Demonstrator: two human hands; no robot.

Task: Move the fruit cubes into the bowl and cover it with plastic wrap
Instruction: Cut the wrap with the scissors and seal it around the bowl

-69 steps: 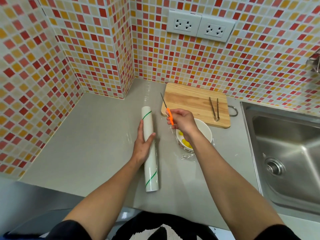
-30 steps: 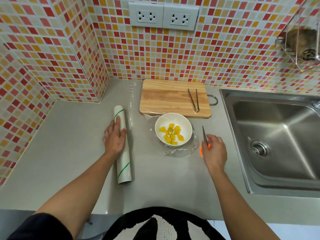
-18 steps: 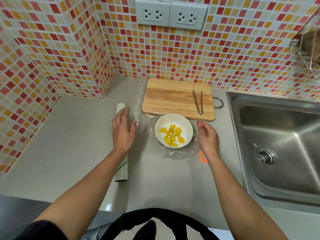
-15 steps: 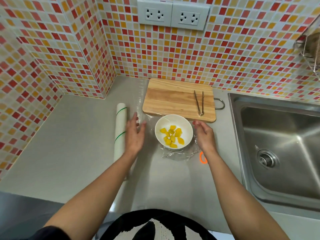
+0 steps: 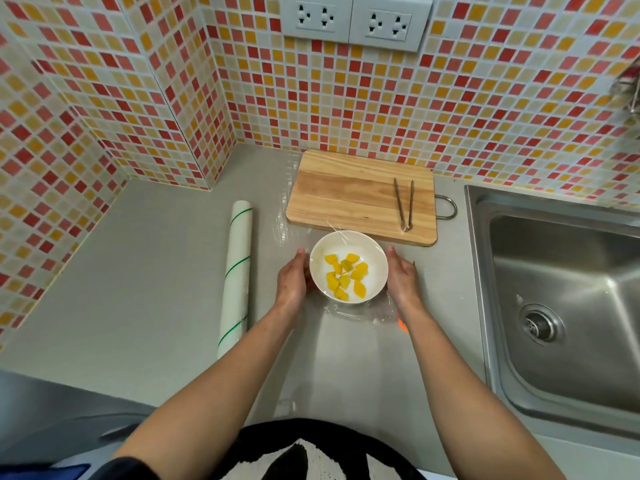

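A white bowl point(image 5: 367, 247) stands on the grey counter just in front of the cutting board, with several yellow fruit cubes point(image 5: 345, 278) inside. A sheet of clear plastic wrap point(image 5: 360, 311) lies over the bowl and spreads onto the counter around it. My left hand point(image 5: 292, 280) presses flat against the bowl's left side, and my right hand point(image 5: 401, 277) against its right side, both over the wrap. The wrap roll point(image 5: 237, 271) lies on the counter to the left, apart from my hands.
A wooden cutting board point(image 5: 349, 194) with metal tongs point(image 5: 404, 204) sits behind the bowl. An orange-handled cutter point(image 5: 401, 323) lies mostly hidden under my right wrist. The steel sink point(image 5: 568, 306) is at the right. Tiled walls close the back and left.
My right hand put down the orange cutter and my left hand let go of the roll. Both hands moved inward and now press the wrap against the bowl's sides.
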